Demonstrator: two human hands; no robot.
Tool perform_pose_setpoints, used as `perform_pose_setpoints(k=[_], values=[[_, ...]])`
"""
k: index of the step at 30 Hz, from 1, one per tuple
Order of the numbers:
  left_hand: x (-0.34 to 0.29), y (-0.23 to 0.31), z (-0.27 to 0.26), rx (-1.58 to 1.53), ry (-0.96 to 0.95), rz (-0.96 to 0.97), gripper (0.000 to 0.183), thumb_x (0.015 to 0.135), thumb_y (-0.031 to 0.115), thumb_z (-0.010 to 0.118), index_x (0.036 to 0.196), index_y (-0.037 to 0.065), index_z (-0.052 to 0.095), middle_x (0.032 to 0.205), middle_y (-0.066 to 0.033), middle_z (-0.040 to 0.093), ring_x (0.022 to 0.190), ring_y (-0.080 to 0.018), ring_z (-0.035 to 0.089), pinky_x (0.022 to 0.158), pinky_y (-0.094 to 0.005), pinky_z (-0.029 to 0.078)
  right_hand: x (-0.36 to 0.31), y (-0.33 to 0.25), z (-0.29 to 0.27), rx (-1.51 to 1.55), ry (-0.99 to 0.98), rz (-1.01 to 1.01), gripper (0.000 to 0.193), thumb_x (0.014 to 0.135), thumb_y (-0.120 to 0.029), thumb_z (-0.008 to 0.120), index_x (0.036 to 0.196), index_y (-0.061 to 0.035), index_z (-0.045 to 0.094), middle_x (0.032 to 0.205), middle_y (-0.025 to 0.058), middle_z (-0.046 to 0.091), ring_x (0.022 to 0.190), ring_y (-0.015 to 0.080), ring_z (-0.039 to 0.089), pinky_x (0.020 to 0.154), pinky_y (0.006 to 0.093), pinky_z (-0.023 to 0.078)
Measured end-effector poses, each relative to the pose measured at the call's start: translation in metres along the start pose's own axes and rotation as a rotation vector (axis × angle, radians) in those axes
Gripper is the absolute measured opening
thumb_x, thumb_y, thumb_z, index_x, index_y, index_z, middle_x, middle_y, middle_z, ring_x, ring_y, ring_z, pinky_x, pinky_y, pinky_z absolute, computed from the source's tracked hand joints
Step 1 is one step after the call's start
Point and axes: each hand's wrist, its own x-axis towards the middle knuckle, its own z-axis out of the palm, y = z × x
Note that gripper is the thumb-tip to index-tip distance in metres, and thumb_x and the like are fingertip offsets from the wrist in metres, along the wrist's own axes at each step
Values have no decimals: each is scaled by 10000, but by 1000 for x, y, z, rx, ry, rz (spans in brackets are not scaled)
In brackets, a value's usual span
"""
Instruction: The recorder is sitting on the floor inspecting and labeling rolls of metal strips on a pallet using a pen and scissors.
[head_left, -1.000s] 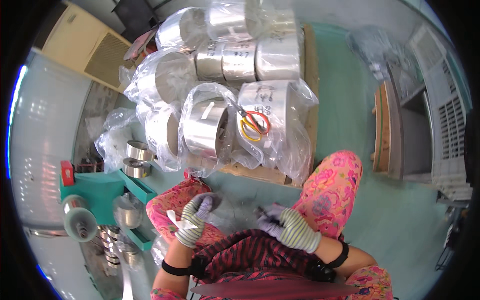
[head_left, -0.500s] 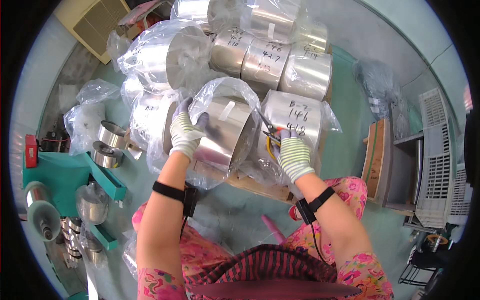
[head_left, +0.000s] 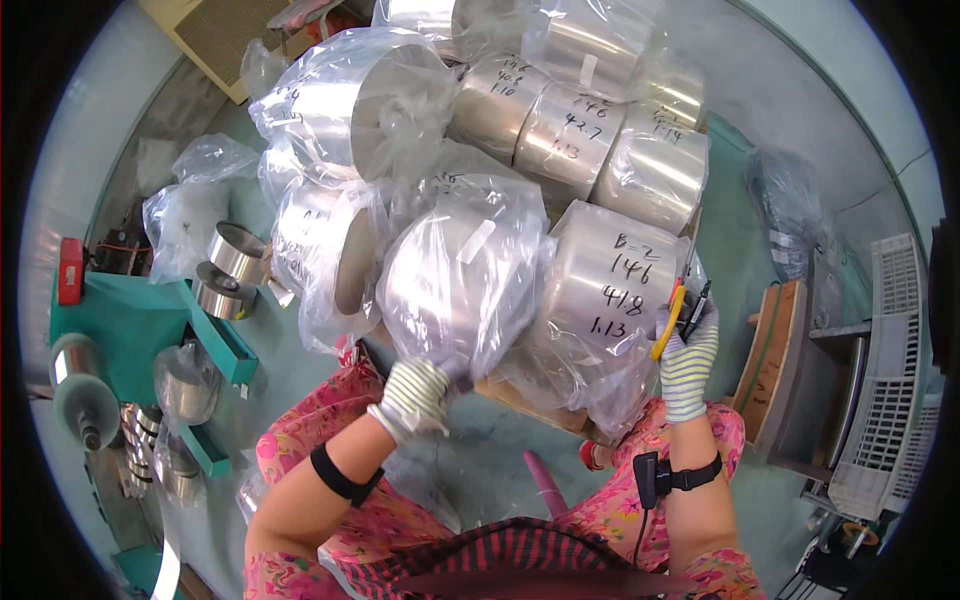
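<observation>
A silver metal roll [head_left: 440, 270] lies in front of me inside a clear plastic bag [head_left: 515, 225], with a strip of pale tape on it. At the near lower edge of that bag is my left hand [head_left: 412, 398], in a striped glove, its fingers closed on the plastic and slightly blurred. My right hand [head_left: 688, 375], gloved the same way, is closed around scissors [head_left: 670, 325] with yellow and orange handles, blades pointing away from me. A black marker pen [head_left: 697, 312] is held in that hand too. Beside it lies another bagged roll [head_left: 610, 270] with black handwriting.
More silver rolls [head_left: 565, 140], several of them bagged, are stacked behind on a wooden pallet [head_left: 520, 398]. Left of me stands a green machine [head_left: 120, 335] near small metal rings [head_left: 238, 250]. To the right are a wooden board [head_left: 772, 350] and white plastic crates [head_left: 880, 380].
My left hand has come down from the roll's top left to its near edge, and the bag now covers the roll. My right hand has moved right with the scissors and pen.
</observation>
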Motion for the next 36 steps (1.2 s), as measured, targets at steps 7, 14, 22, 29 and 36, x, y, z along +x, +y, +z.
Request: perform_pose_setpoints(k=[7,14,22,29,36], values=[[22,27,69,-160,-357,-49,192,820,225,552,942,81,589,854,-146,631,776,-315,610,692,-356,482,-4,4,9,-7,-119,-4,300,796,8,581,1066,-27,457,846,31,535,695,79,509,640,211,451],[29,-15,205,-12,-723,-161,406,633,253,702,982,84,583,867,-157,632,847,-328,606,729,-401,470,-42,1,32,-14,-293,-31,388,751,-99,680,1053,-12,453,801,15,535,630,64,496,577,211,454],[-15,-49,177,-228,-915,-218,327,603,233,698,892,95,629,802,-131,640,714,-282,609,675,-374,474,-30,5,35,-48,-354,24,443,725,-119,703,1077,-13,455,865,49,577,774,91,557,680,231,476],[-19,-1,86,16,-1018,195,323,578,175,667,876,53,648,795,-146,644,723,-244,617,668,-341,487,-21,-14,22,-601,-453,85,415,721,-331,587,923,29,548,835,256,566,758,407,542,711,458,416],[-36,-54,196,-111,-530,315,504,723,333,683,1055,-9,519,829,-161,579,742,-302,549,663,-385,448,-39,16,18,-214,-203,-100,143,878,-165,460,926,-49,529,765,117,540,686,232,544,637,333,439]])
